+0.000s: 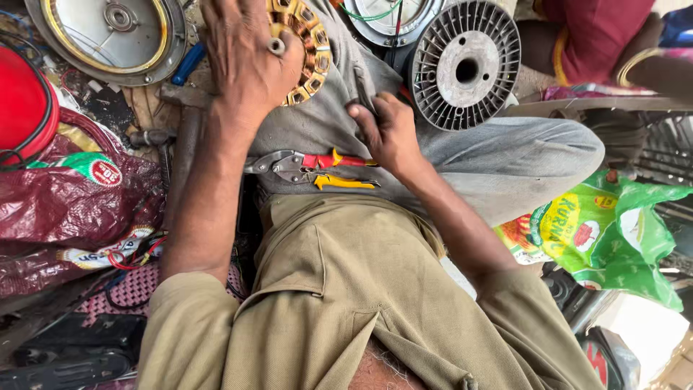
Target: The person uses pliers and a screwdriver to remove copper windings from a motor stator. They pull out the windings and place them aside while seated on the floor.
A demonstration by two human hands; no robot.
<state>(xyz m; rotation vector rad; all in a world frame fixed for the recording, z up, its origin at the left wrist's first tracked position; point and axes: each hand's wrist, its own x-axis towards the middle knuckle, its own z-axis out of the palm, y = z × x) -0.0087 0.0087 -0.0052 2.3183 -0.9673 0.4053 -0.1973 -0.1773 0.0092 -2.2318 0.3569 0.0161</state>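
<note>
Palm down, my left hand point(245, 61) lies spread over the round stator core with copper-coloured windings point(307, 47) on my lap, fingers apart and flat on it, a ring on one finger. My right hand point(386, 130) sits lower on my grey trouser leg point(505, 162), fingers curled together and pressed into the cloth, gripping nothing I can make out.

Just beside that right hand stands a grey ribbed plastic wire spool point(465, 65), on its edge against my knee. Below my hands, across my lap, lie metal snips with red and yellow handles point(317, 170), jaws towards my left forearm, handles almost touching my right wrist.

Past my left hand there's a round silver fan motor cover with a brass-coloured rim point(108, 32), and a blue tool handle point(189, 63) between it and my wrist. A second silver cover with a green wire point(390, 18) sits beyond the stator, partly hidden by the spool. Crumpled maroon plastic bag point(65, 202) crowds my left arm; a green printed plastic bag point(613, 231) lies by my right elbow. Another person in a red garment point(599, 32) sits opposite.
</note>
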